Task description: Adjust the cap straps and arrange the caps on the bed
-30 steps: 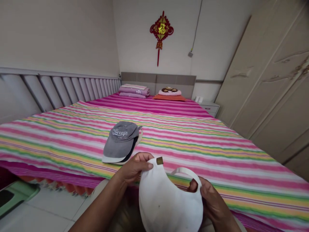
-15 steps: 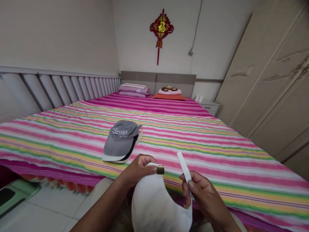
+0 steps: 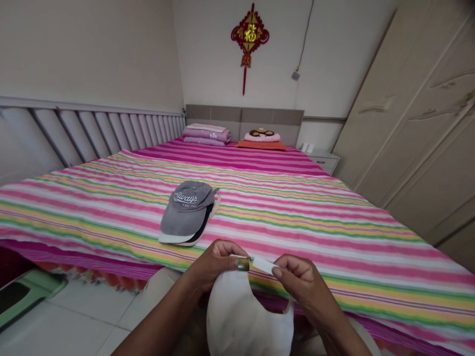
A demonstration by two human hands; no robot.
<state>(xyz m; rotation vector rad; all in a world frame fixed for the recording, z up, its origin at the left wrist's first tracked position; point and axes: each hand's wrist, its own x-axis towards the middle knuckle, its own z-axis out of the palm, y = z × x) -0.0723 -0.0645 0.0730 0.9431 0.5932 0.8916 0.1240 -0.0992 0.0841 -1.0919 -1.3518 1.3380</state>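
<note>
A white cap (image 3: 247,314) is held over my lap with its back opening upward. My left hand (image 3: 219,259) pinches the cap's edge at a brass-coloured buckle (image 3: 243,264), thumb on top. Between the thumb and fingers of my right hand (image 3: 301,279) is the cap's white strap (image 3: 264,265). The strap's free end points left and lies close to the buckle; whether it has entered it I cannot tell. Beyond my hands, a grey cap (image 3: 188,210) with white lettering rests on top of other caps, a black brim (image 3: 203,228) showing underneath.
A striped sheet (image 3: 282,207) covers the bed. Folded purple bedding (image 3: 206,134) and a pink pile (image 3: 261,137) lie by the headboard (image 3: 272,118). A railing (image 3: 111,131) runs along the left, a wardrobe (image 3: 415,118) on the right. A green stool (image 3: 40,291) stands at lower left.
My right hand has brought the strap from upright over to the left, its tip now near the buckle. My left hand has kept its hold on the buckle edge.
</note>
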